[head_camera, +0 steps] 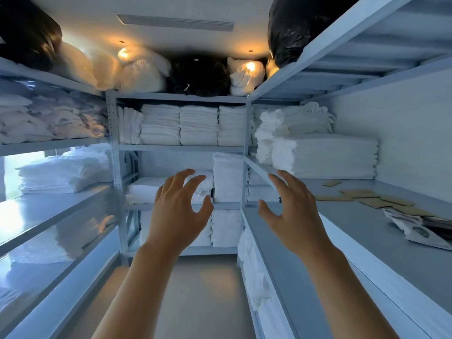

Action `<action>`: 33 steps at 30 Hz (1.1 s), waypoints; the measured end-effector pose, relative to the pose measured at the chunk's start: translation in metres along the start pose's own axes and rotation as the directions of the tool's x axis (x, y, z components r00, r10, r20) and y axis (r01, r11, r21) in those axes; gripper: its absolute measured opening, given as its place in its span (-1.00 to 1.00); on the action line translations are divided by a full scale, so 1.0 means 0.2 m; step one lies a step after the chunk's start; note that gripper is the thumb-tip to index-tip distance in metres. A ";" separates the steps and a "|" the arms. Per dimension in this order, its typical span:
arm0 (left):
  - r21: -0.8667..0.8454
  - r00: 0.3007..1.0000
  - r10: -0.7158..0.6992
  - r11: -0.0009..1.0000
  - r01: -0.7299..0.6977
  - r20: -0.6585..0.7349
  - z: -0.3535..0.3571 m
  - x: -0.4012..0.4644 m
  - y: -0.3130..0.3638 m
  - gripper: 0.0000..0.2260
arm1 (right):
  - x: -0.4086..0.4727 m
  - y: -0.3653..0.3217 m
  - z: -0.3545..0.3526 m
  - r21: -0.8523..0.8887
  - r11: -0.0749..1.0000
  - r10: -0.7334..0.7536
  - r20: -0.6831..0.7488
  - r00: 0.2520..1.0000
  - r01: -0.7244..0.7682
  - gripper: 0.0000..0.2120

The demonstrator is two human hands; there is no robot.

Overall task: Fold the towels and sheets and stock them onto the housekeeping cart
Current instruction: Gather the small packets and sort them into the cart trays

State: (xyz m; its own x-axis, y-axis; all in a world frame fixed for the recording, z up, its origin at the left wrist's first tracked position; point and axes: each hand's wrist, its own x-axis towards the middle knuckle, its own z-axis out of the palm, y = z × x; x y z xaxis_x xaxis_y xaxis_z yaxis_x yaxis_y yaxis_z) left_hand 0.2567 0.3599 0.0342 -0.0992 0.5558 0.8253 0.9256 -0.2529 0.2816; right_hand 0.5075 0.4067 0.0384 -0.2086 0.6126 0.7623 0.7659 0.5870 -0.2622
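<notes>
Both arms reach out between the racks, the left hand (179, 211) and right hand (291, 211) spread wide, fingers loosely curved, holding nothing. Beyond them, on the back rack's middle shelf, lies a low white pile of towels (146, 192), I think. Best slide both palms under and lift it level.

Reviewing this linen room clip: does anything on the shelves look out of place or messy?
Yes. On the right-hand grey metal shelf, loose brown cardboard pieces lie scattered, and crumpled printed paper packaging sits beside them, unlike the neatly stacked white folded towels nearby. Both hands are empty.
</notes>
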 end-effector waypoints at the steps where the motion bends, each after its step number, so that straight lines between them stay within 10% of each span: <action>1: -0.021 1.000 0.014 1.000 -0.014 0.009 0.06 0.05 -0.05 -0.60 | 0.04 0.02 0.04 -0.016 1.000 0.014 -0.005 1.000 -0.014 -0.42; 33: -0.637 0.924 0.348 0.751 -0.174 0.158 1.61 1.01 -0.19 -0.65 | 0.72 0.74 0.50 -0.399 0.825 0.363 -0.167 0.916 -0.400 -0.46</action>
State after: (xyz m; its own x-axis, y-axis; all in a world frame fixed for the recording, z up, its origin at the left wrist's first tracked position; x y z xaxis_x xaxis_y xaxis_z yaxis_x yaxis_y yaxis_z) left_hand 0.3191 0.7373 0.0316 0.2881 0.5505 0.7836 0.4797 -0.7911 0.3795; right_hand 0.5303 0.6354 0.0490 0.1889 0.6863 0.7024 0.9580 0.0284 -0.2853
